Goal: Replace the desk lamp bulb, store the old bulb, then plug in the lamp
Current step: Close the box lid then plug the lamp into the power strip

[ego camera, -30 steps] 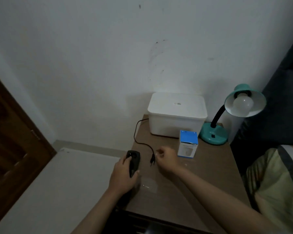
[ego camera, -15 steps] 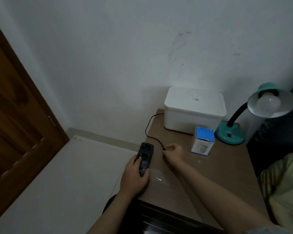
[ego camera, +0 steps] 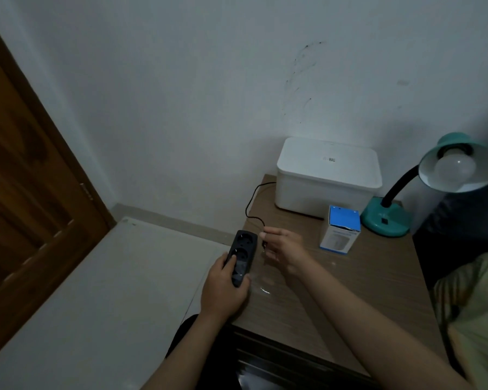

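Left hand: left hand (ego camera: 223, 288) sits low in the middle of the frame, fingers and thumb curled round the near end of the power strip, thumb lying on its top face
Power strip: black power strip (ego camera: 241, 256) rests at the left edge of the table, two round sockets showing on its far half, near end covered by the left hand
Door: brown wooden door (ego camera: 26, 192) fills the left side of the frame, with pale floor (ego camera: 96, 291) spreading below it to the table's left edge
Plug: small dark plug (ego camera: 264, 244) is pinched in the right hand just right of the power strip, apart from the sockets; its prongs are too small to make out
Cord: thin black cord (ego camera: 251, 201) loops up from the plug along the table's far left corner and runs behind the storage box
Right hand: right hand (ego camera: 285, 249) hovers at frame centre, thumb and fingertips pinching the plug, the other fingers loosely bent
Table: brown wood-grain table (ego camera: 350, 291) takes the lower right of the frame
Storage box: white lidded storage box (ego camera: 327, 175) stands at the table's back edge against the wall
Bulb carton: blue-and-white bulb carton (ego camera: 340, 230) stands upright just in front of the storage box
Lamp: teal desk lamp (ego camera: 386, 218) stands at the far right back corner, its black neck curving up to the shade, with a white bulb (ego camera: 455, 171) seated inside and unlit
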Motion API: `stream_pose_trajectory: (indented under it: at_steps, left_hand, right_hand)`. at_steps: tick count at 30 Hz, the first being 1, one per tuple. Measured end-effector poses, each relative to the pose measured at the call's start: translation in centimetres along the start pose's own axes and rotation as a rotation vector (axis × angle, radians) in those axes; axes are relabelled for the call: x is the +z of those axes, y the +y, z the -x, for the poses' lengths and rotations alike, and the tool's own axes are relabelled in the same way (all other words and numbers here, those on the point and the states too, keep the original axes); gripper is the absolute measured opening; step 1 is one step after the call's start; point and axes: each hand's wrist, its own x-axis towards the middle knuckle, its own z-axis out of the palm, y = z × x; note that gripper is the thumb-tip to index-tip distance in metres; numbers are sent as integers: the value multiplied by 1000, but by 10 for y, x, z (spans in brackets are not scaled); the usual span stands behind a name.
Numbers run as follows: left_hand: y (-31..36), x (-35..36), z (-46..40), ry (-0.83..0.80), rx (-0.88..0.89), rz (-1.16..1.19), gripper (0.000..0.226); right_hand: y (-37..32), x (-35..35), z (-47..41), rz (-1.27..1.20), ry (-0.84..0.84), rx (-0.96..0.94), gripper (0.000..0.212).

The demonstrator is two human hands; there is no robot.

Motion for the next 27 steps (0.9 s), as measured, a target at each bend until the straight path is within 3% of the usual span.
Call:
stream_pose_trajectory:
  at_steps: [2, 8, 16, 27]
  left_hand:
    - [0, 0, 0, 4, 3, 7, 55]
    - [0, 1, -1, 6, 3, 2, 53]
    - [2, 0, 1, 11, 2, 13, 53]
    - [-2, 1, 1, 2, 5, 9, 54]
  right_hand:
    - [-2, 6, 0, -52, 6, -12, 2]
    - [0, 20, -6, 46, 116, -174, 10]
    - [1, 35, -9, 431, 233, -531, 13]
    - [14, 40, -15, 766, 157, -753, 6]
